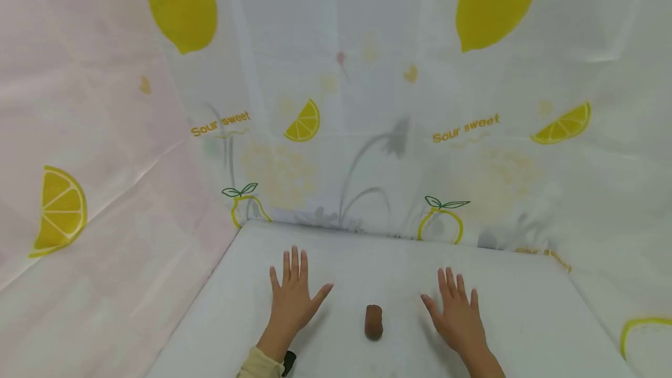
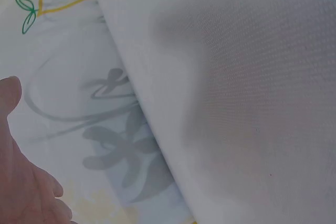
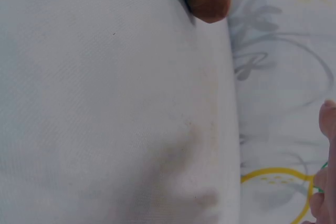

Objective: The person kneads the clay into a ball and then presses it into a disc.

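Head view: there's the brown roll [image 1: 374, 324] on the table [image 1: 362, 264], your left hand [image 1: 295, 301] hovering to its left, your right hand [image 1: 458, 317] to its right, each grip spread, holding nothing. Left wrist: part of that hand shows, no roll. Right wrist: the roll appears, well apart from that hand; it looks rounded, so a stray sideways brush could set it rolling.

Brown cylinder [image 1: 374, 324], white tabletop [image 1: 525, 308], lemon-print cloth [image 1: 294, 74].
Cloth ground: white to pale pink; yellow lemons [image 1: 182, 4] and slices [image 1: 307, 120], orange “Sour sweet” lettering [image 1: 467, 128], green-outlined leaves [image 1: 454, 204], grey flower motifs [image 1: 397, 140]. Sleeve [image 1: 259, 365]: beige.
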Available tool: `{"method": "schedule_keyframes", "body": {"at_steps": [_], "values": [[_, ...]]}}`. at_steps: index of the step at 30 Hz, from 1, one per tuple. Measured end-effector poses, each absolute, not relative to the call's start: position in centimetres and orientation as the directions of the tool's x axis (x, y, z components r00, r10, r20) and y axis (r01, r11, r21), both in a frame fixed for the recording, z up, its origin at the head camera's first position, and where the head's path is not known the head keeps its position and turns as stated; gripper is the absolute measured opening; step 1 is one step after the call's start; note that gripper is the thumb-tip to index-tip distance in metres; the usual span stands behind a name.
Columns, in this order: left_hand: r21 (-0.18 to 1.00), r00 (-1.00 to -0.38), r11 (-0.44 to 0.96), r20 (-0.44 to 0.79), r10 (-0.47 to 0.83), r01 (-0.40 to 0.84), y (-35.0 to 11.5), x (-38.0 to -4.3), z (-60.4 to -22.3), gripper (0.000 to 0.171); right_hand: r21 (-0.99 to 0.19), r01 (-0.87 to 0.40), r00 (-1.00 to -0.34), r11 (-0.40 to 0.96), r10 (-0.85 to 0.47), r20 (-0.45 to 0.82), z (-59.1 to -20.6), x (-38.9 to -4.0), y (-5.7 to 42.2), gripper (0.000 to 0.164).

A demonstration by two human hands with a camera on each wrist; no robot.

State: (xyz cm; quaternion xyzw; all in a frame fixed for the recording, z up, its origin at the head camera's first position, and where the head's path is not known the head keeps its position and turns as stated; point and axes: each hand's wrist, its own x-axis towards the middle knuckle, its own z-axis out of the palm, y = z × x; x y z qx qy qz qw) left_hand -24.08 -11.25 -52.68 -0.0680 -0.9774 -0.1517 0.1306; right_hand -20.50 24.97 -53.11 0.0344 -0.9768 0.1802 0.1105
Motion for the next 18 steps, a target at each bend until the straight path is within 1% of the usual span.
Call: {"method": "schedule_keyframes", "body": {"at_steps": [5,8,18], "values": [[0.304,-0.939,0.930,0.330,0.101,0.207,-11.04,-24.21,-52.87,0.102,-0.353,-0.123,-0.968,0.927,-0.034,0.248,-52.66,-20.63,25.08,0.081],[0.311,-0.929,0.926,0.357,0.095,0.214,-10.93,-24.25,-52.98,0.101,-0.382,-0.130,-0.969,0.915,-0.034,0.246,-52.38,-20.58,25.18,0.082],[0.336,-0.945,0.918,0.312,0.102,0.210,-10.70,-23.83,-52.66,0.100,-0.499,-0.110,-0.981,0.860,-0.015,0.191,-52.68,-20.46,25.14,0.087]]}}
